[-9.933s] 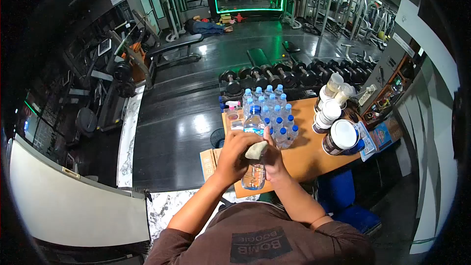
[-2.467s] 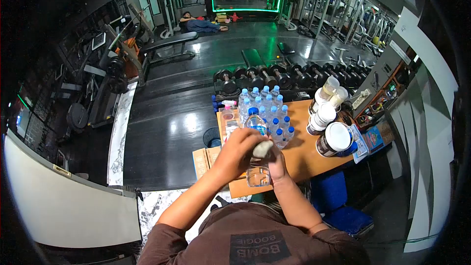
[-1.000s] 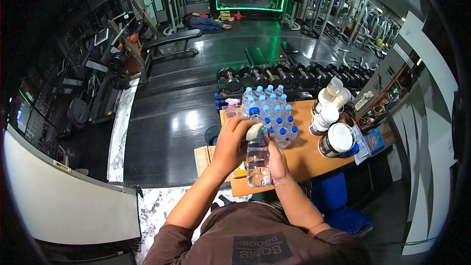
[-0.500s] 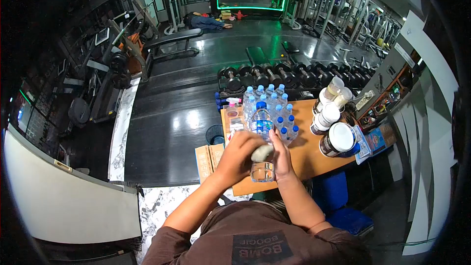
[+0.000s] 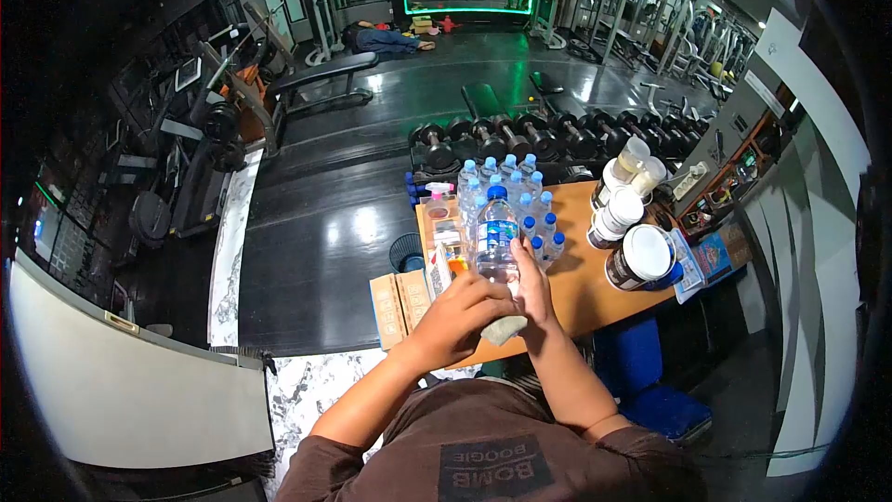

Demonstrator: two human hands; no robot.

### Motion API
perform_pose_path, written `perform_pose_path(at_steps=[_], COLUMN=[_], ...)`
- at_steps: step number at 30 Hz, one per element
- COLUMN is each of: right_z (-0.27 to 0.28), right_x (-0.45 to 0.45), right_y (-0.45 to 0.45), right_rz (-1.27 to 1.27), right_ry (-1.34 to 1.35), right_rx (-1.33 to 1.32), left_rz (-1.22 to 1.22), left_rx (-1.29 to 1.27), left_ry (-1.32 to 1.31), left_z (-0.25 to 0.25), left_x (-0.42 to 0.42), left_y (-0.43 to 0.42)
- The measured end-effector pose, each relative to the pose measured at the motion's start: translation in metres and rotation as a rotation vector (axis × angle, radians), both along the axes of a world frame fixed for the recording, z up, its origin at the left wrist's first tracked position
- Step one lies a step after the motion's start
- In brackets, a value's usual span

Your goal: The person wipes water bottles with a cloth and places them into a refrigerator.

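The right hand point(image 5: 533, 290) grasps a clear water bottle point(image 5: 498, 234), thumb laid along its side. The left hand point(image 5: 463, 312) has its fingers bent over a pale cloth point(image 5: 504, 328), bunched up beneath the palm at the lower part of the bottle; whether the cloth touches the plastic cannot be told. The bottle is held over the near part of a wooden table point(image 5: 585, 302), its dark blue cap pointing to twelve o'clock, a blue label around its upper half.

Taking the hands as the centre, a cluster of smaller bottles point(image 5: 528, 169) with light and dark blue caps stands between twelve and one. White-lidded tubs point(image 5: 646, 253) stand between two and three. A blue chair point(image 5: 641, 363) is at four. Cardboard boxes point(image 5: 400, 305) sit at nine, a dark basket point(image 5: 406, 252) at ten, and a pink-topped bottle point(image 5: 438, 193) at eleven.

Farther out, a row of dumbbells point(image 5: 530, 135) runs beyond the table past twelve. A padded bench point(image 5: 325, 72) is between ten and eleven, and a person point(image 5: 388, 41) lies on the floor at eleven.
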State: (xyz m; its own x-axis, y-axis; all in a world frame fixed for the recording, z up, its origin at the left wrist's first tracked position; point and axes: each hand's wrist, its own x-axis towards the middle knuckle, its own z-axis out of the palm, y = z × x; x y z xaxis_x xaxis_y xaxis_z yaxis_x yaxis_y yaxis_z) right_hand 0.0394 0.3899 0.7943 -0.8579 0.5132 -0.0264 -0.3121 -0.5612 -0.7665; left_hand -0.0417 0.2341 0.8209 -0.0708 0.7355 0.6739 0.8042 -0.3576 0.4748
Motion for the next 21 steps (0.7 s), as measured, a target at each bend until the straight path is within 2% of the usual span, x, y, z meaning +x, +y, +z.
perform_pose_path(at_steps=[7,8,13,15,16,18,21], right_z=[0.0,-0.013,-0.004,-0.003,0.0,0.001,-0.012], right_x=[0.002,-0.001,0.002,-0.001,0.0,0.001,0.0], right_y=[-0.014,-0.009,-0.002,0.0,0.002,0.004,0.008], right_rz=[-0.016,-0.019,-0.03,-0.081,-0.058,-0.055,-0.063], right_ry=[-0.081,-0.088,-0.052,-0.088,-0.069,-0.058,-0.082], right_rx=[0.002,0.004,-0.011,-0.074,-0.025,0.004,-0.006], left_rz=[0.328,0.326,0.266,0.18,0.178,0.026,0.095], left_rx=[0.177,0.163,0.027,-0.014,-0.015,-0.096,-0.084], left_ry=[-0.102,-0.103,-0.009,-0.018,-0.018,-0.013,-0.023], left_z=[0.0,-0.003,-0.003,0.0,0.004,0.01,0.006], left_x=[-0.027,-0.028,-0.002,0.01,0.014,0.017,0.007], left_y=[0.027,0.027,0.013,0.006,0.004,0.001,0.007])
